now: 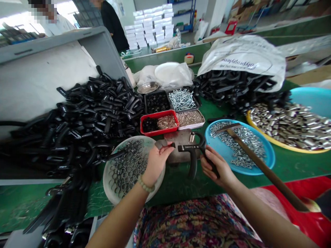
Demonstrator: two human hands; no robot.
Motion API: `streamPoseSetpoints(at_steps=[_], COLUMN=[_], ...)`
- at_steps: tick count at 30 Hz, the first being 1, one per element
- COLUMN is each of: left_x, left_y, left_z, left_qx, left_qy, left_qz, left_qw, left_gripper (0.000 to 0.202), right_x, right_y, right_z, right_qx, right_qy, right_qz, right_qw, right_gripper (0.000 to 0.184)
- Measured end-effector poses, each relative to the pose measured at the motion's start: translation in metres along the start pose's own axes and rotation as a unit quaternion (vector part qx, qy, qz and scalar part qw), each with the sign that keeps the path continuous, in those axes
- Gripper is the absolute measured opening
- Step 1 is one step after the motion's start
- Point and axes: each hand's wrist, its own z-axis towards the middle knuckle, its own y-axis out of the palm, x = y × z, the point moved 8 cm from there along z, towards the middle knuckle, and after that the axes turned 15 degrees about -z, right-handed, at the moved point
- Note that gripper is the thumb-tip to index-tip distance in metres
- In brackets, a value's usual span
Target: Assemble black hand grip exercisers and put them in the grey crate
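Observation:
My right hand is wrapped round one arm of a black two-armed handle assembly; its other arm hangs free and pale lettering runs along its top. A coil spring stands upright just behind the assembly. My left hand, with a bead bracelet, pinches a small dark piece a short gap from the assembly's left end. Something grey covers or lies at its fingers; I cannot tell which. Beneath the left hand is a pale round tray of metal rings. A metal plate lies under the work.
Black curved parts spill from a grey crate at left. Behind are a red tray of small pins and a tray of screws. At right a hammer lies across a blue basin of small metal parts. People stand far back.

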Motion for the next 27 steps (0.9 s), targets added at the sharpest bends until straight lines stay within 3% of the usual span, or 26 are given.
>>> streamPoseSetpoints(at_steps=[3, 9, 12, 14, 16, 17, 19, 21, 22, 24, 26, 27], left_x=[0.001, 0.006, 0.007, 0.001, -0.006, -0.009, -0.016, -0.029, -0.037, -0.048, -0.042, -0.032], left_y=[0.010, 0.016, 0.021, 0.025, 0.022, 0.018, 0.008, 0.009, 0.016, 0.031, 0.034, 0.026], left_z=[-0.005, -0.014, -0.024, -0.028, -0.030, -0.031, -0.035, -0.045, -0.052, -0.063, -0.064, -0.061], left_qx=[0.006, 0.003, -0.013, -0.047, -0.073, -0.073, -0.067, -0.088, -0.114, -0.139, -0.086, -0.038], left_qy=[0.003, 0.035, 0.063, 0.045, 0.011, -0.002, -0.029, -0.072, -0.098, -0.127, -0.102, -0.076], left_qz=[-0.016, 0.031, 0.112, 0.155, 0.172, 0.172, 0.151, 0.121, 0.109, 0.089, 0.074, 0.070], left_qw=[1.000, 0.999, 0.992, 0.986, 0.982, 0.982, 0.986, 0.986, 0.983, 0.978, 0.988, 0.994], left_gripper=[0.022, 0.022, 0.030, 0.033, 0.033, 0.033, 0.034, 0.033, 0.031, 0.027, 0.026, 0.027], right_x=[0.000, 0.002, -0.006, -0.020, -0.044, -0.059, -0.080, -0.081, -0.073, -0.057, -0.051, -0.054], right_y=[0.009, 0.018, 0.019, 0.015, 0.011, 0.010, 0.011, 0.016, 0.021, 0.039, 0.063, 0.073], right_z=[-0.007, -0.006, -0.003, -0.002, -0.005, -0.008, -0.017, -0.023, -0.023, -0.020, -0.012, -0.005], right_qx=[-0.009, -0.015, 0.011, 0.040, 0.059, 0.071, 0.093, 0.097, 0.077, 0.022, -0.036, -0.066], right_qy=[-0.006, -0.010, -0.015, -0.016, -0.046, -0.077, -0.140, -0.156, -0.146, -0.135, -0.161, -0.180], right_qz=[0.069, 0.107, 0.069, -0.042, -0.241, -0.350, -0.530, -0.638, -0.669, -0.679, -0.629, -0.599], right_qw=[0.998, 0.994, 0.997, 0.998, 0.968, 0.931, 0.831, 0.748, 0.725, 0.721, 0.760, 0.778], right_gripper=[0.028, 0.031, 0.032, 0.030, 0.025, 0.026, 0.036, 0.041, 0.041, 0.039, 0.042, 0.043])
